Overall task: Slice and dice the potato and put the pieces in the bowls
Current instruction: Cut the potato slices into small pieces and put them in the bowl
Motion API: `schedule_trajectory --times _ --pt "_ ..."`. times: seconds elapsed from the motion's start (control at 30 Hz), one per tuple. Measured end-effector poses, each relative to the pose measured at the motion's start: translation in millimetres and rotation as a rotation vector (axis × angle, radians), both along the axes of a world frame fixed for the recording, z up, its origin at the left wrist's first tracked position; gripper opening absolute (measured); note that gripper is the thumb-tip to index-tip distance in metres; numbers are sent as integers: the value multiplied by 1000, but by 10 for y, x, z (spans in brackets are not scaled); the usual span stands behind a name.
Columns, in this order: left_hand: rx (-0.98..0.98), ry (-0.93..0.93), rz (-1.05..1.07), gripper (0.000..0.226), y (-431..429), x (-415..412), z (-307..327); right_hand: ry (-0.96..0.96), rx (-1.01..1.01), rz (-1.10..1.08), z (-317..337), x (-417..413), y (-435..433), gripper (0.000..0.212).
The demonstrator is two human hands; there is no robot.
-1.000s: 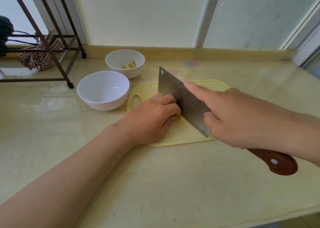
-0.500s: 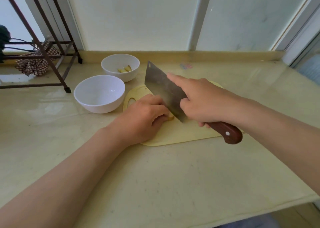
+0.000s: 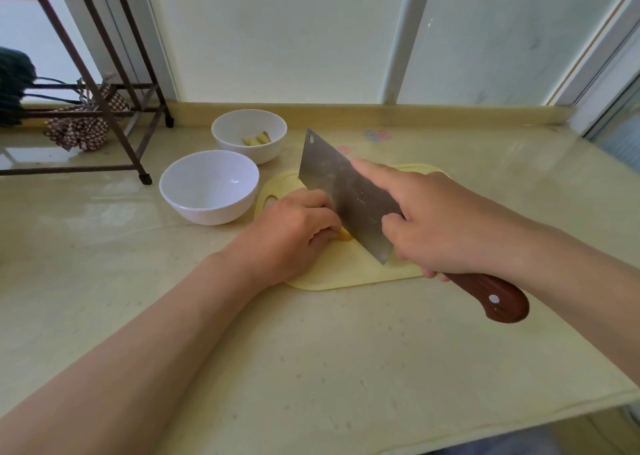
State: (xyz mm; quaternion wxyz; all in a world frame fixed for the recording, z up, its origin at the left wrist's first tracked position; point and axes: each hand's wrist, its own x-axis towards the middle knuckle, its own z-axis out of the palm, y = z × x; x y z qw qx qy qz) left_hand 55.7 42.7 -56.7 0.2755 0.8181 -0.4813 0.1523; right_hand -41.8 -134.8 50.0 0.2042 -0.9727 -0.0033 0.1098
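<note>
While the left hand (image 3: 294, 226) curls over the potato (image 3: 344, 235) on the cutting board (image 3: 346, 271), the cleaver (image 3: 343, 191) stands touching its knuckles on the right. The right hand (image 3: 443, 222) grips the handle, forefinger along the blade. The potato is mostly hidden.

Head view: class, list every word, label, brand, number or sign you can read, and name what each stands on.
No readable text anywhere.
The pink and blue mark on the counter, beyond the cutting board: too blurred to read.
On the cleaver blade: no brand or stamp shows.
</note>
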Motion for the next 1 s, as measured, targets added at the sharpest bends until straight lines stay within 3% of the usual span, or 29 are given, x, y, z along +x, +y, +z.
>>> schedule_trajectory --times 0.37,0.6,1.0 --pt "-25 -10 -9 15 12 8 0 56 -87 21 62 -36 34 80" --pt "-33 -13 -16 14 19 -18 20 -66 -5 -7 -132 303 217 82" --pt "-21 -32 0 15 94 -58 42 -39 23 -67 19 78 171 84"
